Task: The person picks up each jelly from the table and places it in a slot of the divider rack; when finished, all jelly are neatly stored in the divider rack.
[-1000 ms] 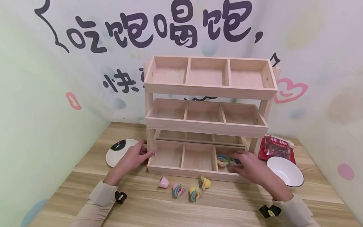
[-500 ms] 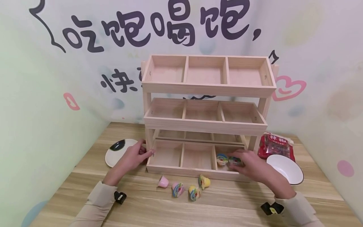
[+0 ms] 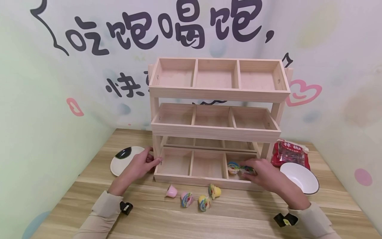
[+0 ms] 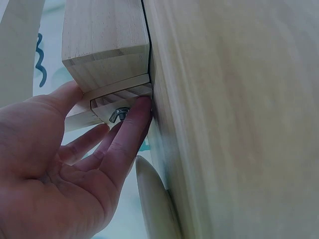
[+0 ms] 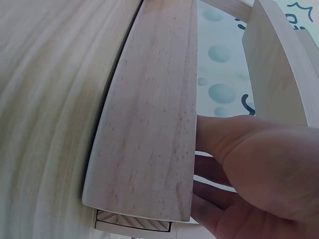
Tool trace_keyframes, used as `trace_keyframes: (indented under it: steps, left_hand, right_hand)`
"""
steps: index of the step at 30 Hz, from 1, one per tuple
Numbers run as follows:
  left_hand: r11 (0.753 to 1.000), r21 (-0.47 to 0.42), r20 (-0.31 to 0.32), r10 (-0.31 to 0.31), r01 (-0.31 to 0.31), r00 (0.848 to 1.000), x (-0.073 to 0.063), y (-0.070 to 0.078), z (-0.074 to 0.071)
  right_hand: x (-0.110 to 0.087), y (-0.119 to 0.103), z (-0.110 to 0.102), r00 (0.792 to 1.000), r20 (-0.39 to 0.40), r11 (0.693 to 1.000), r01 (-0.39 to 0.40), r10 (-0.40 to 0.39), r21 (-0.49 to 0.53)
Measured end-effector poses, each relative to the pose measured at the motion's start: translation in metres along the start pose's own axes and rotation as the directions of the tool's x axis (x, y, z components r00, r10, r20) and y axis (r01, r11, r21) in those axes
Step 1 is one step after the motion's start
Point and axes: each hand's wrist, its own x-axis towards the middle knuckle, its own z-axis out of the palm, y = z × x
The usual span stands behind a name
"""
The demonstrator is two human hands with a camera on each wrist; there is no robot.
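Observation:
A three-tier wooden rack stands on the table, each tier split into three compartments. My left hand holds the left end of the bottom tray, thumb over its rim. In the left wrist view, the fingers lie against the tray's end beside a wing nut. My right hand reaches into the bottom right compartment and pinches a jelly cup, partly covered by the fingers. Another jelly cup sits left of it. In the right wrist view, the tray's front board hides the fingertips.
In front of the rack lie a pink jelly cup, another pink one, and yellow ones. A plate is behind the left hand. A white bowl and a red packet stand right of the rack.
The head view has shifted slightly. Both hands stay at the bottom tray, and the cups in front of the rack lie as before.

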Motion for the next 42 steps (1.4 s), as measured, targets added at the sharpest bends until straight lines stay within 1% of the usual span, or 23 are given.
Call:
trace_keyframes:
  steps: [7,13,16,19,23,26,29,30,33,35,38,40,42]
  left_hand:
    - [1.0,-0.004,0.002,-0.005,0.005,1.0,0.0,0.0,0.001]
    - [1.0,-0.004,0.006,-0.009,0.009,1.0,-0.001,-0.001,0.002]
    - [1.0,-0.006,0.009,-0.007,0.007,1.0,-0.001,-0.002,0.002]
    - [1.0,-0.005,0.009,-0.006,0.006,1.0,-0.001,-0.003,0.001]
    - [1.0,-0.009,0.015,-0.001,0.002,1.0,0.0,-0.004,0.001]
    - [1.0,-0.016,0.023,-0.002,0.002,1.0,0.001,-0.004,0.004]
    - [1.0,-0.014,0.023,-0.008,0.009,1.0,0.002,-0.004,0.006]
    - [1.0,-0.014,0.024,-0.012,0.012,1.0,0.002,-0.004,0.006]
    - [1.0,-0.009,0.023,-0.017,0.017,1.0,0.003,-0.003,0.006]
    - [1.0,-0.007,0.025,-0.02,0.02,0.999,0.004,-0.003,0.006]
    - [1.0,0.0,0.025,-0.028,0.028,0.999,0.004,-0.002,0.004]
    - [1.0,0.006,0.024,-0.031,0.031,0.999,0.005,-0.002,0.002]
    - [0.999,0.01,0.021,-0.03,0.03,0.999,0.005,-0.002,0.0]
  right_hand:
    - [-0.001,-0.002,0.001,1.0,-0.006,1.0,0.0,0.0,-0.01]
    - [-0.001,-0.003,0.001,1.0,-0.016,0.999,0.024,-0.025,-0.02]
    - [0.0,-0.004,0.001,0.999,-0.038,0.999,0.035,-0.036,-0.024]
    - [0.003,-0.009,0.002,0.995,-0.084,0.998,0.057,-0.059,-0.018]
    - [0.008,-0.024,0.006,0.979,-0.169,0.994,0.111,-0.111,-0.009]
    - [0.009,-0.04,0.01,0.957,-0.229,0.984,0.179,-0.177,-0.012]
    - [0.008,-0.057,0.015,0.935,-0.252,0.965,0.26,-0.249,0.013]
    - [0.007,-0.061,0.018,0.927,-0.251,0.955,0.295,-0.278,0.033]
    - [0.004,-0.07,0.027,0.923,-0.199,0.927,0.355,-0.328,0.118]
    - [0.004,-0.075,0.031,0.924,-0.163,0.918,0.369,-0.346,0.145]
    - [0.003,-0.079,0.037,0.931,-0.14,0.93,0.353,-0.337,0.107]
    - [0.004,-0.081,0.039,0.935,-0.149,0.941,0.334,-0.322,0.06]
    - [0.005,-0.082,0.041,0.933,-0.166,0.945,0.327,-0.318,0.026]
